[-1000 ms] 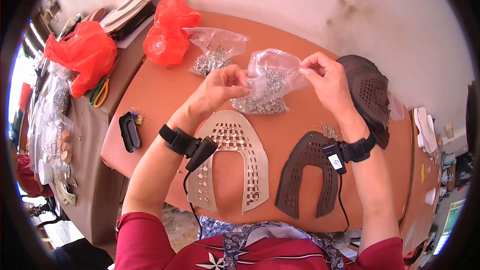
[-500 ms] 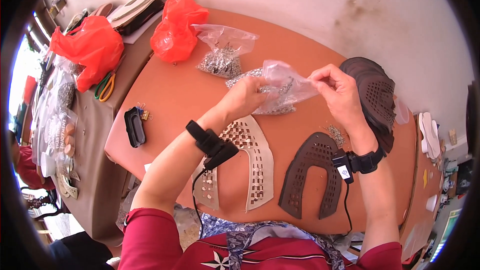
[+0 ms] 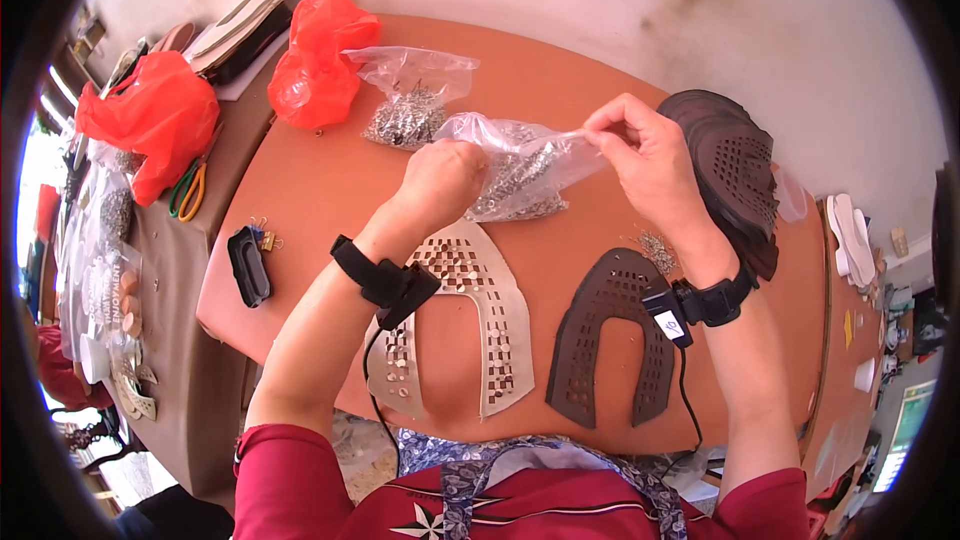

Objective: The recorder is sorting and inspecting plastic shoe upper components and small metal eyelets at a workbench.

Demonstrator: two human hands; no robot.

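Observation:
Between my hands a clear plastic bag (image 3: pixel 520 165) holds many small silvery metal pieces. My left hand (image 3: pixel 446 178) is closed on its left edge. At the opposite edge my right hand (image 3: pixel 640 148) pinches the plastic between thumb and forefinger. The bag's lower part rests on the table. Nearer to me lies a beige perforated U-shaped shoe upper piece (image 3: pixel 505 340) with shiny bits in its holes. A dark brown perforated U-shaped piece (image 3: pixel 577 360) lies to its right, with a small heap of metal bits (image 3: pixel 656 252) just beyond it.
Another clear bag of metal pieces (image 3: pixel 408 120) stands behind my left hand, near a red plastic bag (image 3: pixel 325 60). Dark perforated pieces (image 3: pixel 735 165) are stacked at the right. A black case (image 3: pixel 248 268) lies on the left, and scissors (image 3: pixel 190 190) lie on the brown side table.
The bag's top has been pulled out wider and flatter between my hands. My left hand has turned into a closed grip, and the whole view has shifted slightly.

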